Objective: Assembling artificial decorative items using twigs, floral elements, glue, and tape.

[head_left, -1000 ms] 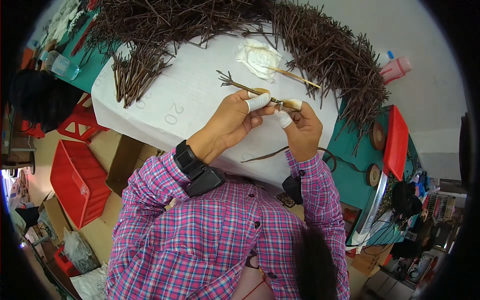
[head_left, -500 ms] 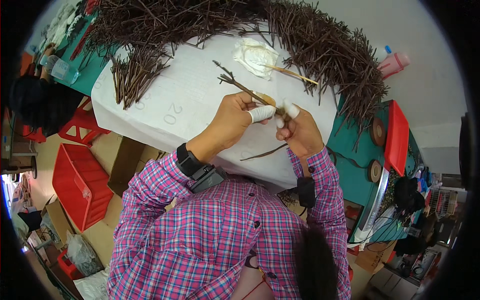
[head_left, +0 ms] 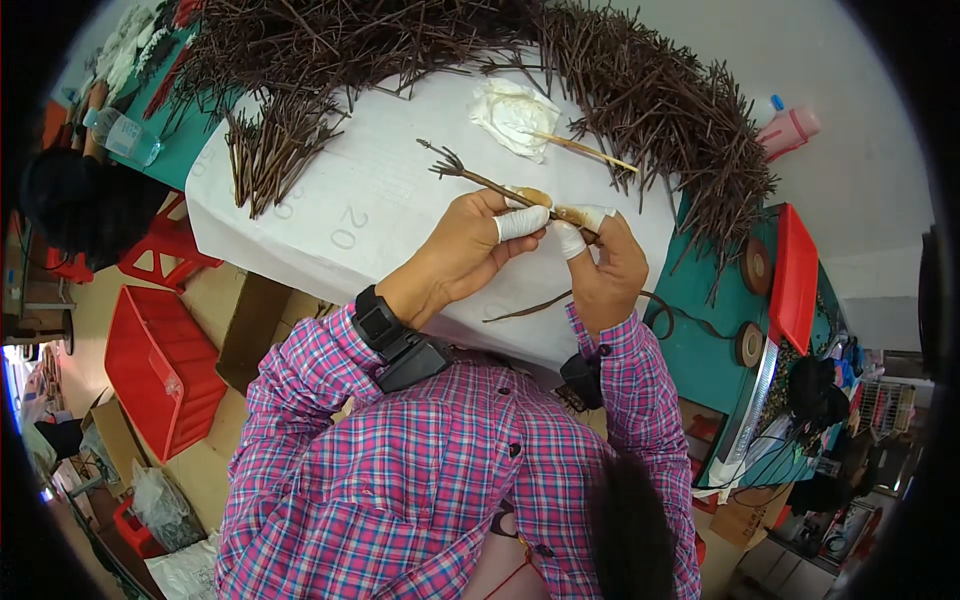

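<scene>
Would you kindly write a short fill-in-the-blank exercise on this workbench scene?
1. Both hands hold one thin brown ____ above the white sheet.
2. The left hand and the right hand have fingertips wrapped in ____ tape.
3. The plastic crate on the floor is ____.

Missing words: twig; white; red

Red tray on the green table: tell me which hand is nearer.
Right. The right hand works just left of the red tray; the left hand lies farther left, beyond it.

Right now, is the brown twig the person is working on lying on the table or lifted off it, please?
Lifted. The brown twig is pinched between the left hand and right hand, its forked tip in the air above the white table cover.
</scene>
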Available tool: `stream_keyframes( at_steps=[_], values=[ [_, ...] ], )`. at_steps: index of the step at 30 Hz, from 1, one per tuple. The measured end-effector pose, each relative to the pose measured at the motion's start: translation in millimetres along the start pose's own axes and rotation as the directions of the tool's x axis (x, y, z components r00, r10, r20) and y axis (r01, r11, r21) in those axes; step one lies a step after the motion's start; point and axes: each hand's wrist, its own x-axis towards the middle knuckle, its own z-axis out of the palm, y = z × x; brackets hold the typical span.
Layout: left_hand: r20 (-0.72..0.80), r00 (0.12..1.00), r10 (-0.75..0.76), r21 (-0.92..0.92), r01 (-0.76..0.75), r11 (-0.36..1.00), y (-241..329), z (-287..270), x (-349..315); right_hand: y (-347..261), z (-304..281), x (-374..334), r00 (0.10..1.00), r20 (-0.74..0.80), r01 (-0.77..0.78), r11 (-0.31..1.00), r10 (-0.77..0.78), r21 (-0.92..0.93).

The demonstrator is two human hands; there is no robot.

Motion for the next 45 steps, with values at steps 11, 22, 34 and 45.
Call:
stream_keyframes(
  at_steps=[11, 22, 34, 45],
  values=[
    [-0.141, 0.990, 0.029, -0.051, -0.037, 0.998, -8.5, 8.5, 1.9, 8.8, 7.1, -0.5, 0.974, -0.107, -0.193, 0.977, 0.201, 0.086],
    [-0.129, 0.992, 0.014, -0.004, -0.014, 1.000, -5.0, -4.2, 9.2, 5.2, -8.6, 6.9, 0.747, 0.300, -0.602, 0.412, 0.593, 0.684],
    [-0.181, 0.983, -0.040, -0.107, 0.020, 0.994, 0.2, 3.8, 5.2, 2.0, 0.3, -2.0, 0.985, -0.092, -0.136, 0.985, 0.147, 0.110],
    [-0.031, 0.995, 0.096, 0.273, -0.084, 0.958, 7.9, 1.4, -0.1, 1.0, 0.9, 3.2, 0.998, 0.014, -0.064, 0.994, 0.066, -0.086]
  ],
)
